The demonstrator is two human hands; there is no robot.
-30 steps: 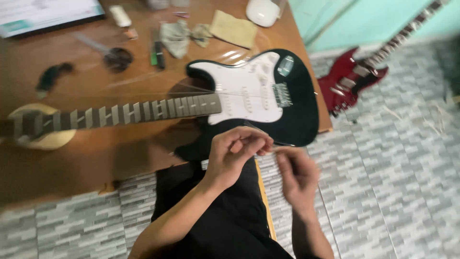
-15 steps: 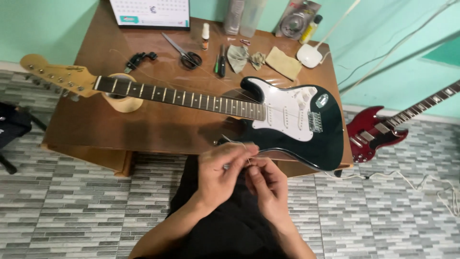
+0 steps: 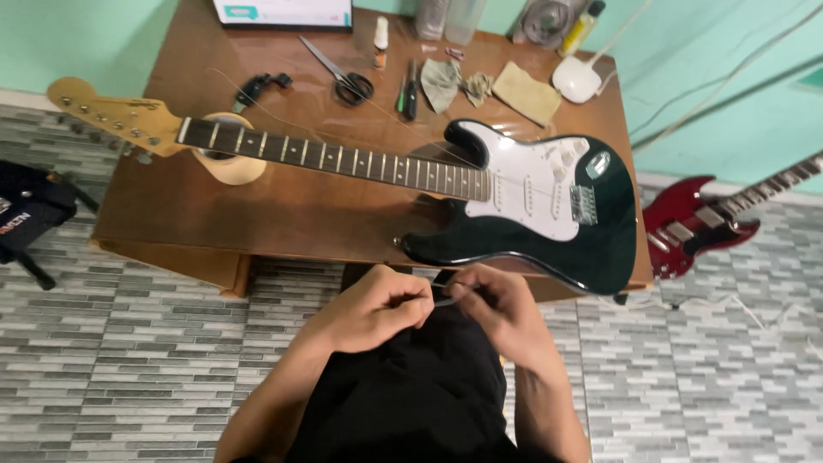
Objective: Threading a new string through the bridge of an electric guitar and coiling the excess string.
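Guitar string point(image 3: 441, 294) is what your two hands are pinching between them, a thin dark strand held low in front of your lap, just off the near edge of the brown wooden table point(image 3: 283, 214) and below the body of the black electric guitar point(image 3: 549, 206). That guitar is the biggest thing before you: it lies flat on the table with its white pickguard up, the long axis running left to right, headstock point(image 3: 107, 120) pointing left and slightly away from you, body to the right and overhanging the near edge. A red electric guitar point(image 3: 694, 230) lies on the tiled floor point(image 3: 129, 343) to your right. Along the far side of the table sit scissors point(image 3: 339, 75), a small dropper bottle point(image 3: 381, 43), screwdrivers point(image 3: 408, 90) and a folded tan cloth point(image 3: 525, 90). Your left hand point(image 3: 377, 310) has its fingers closed narrow on one part of the strand, and your right hand point(image 3: 497, 310) pinches the other part, fingertips nearly touching. The short visible stretch runs roughly left to right between them, parallel to the guitar's neck; which end is which I cannot tell. To handle it well, I judge you should keep it lightly taut, avoid kinking it, and watch the loose end.
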